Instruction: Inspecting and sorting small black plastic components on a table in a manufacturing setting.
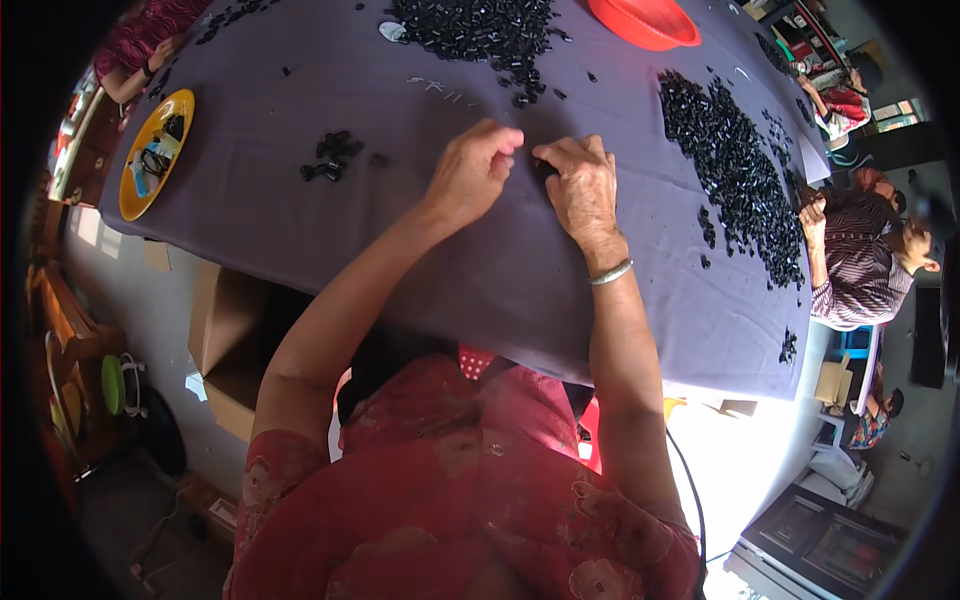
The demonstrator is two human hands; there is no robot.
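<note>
Above the purple-grey tablecloth (pixel 420 290), my left hand (pixel 470 175) is closed with thumb and fingertips drawn together; whatever it may pinch is too small to make out. Beside it, my right hand (pixel 583 190) is closed, back up, with a small dark piece showing at its thumb and fingertips. A gap separates the two hands. Left of them lies a small cluster of shiny black pieces (pixel 330 156). A large heap of such pieces (pixel 475 35) lies ahead, and another long heap (pixel 735 170) spreads to the right. Thin pale strips (pixel 445 92) lie just ahead of my hands.
A yellow plate (pixel 133 195) with small items sits at the left table edge. A red basin (pixel 650 25) stands at the far side. Other people sit at left (pixel 150 45) and right (pixel 855 250). A cardboard box (pixel 225 345) stands below the table's left front.
</note>
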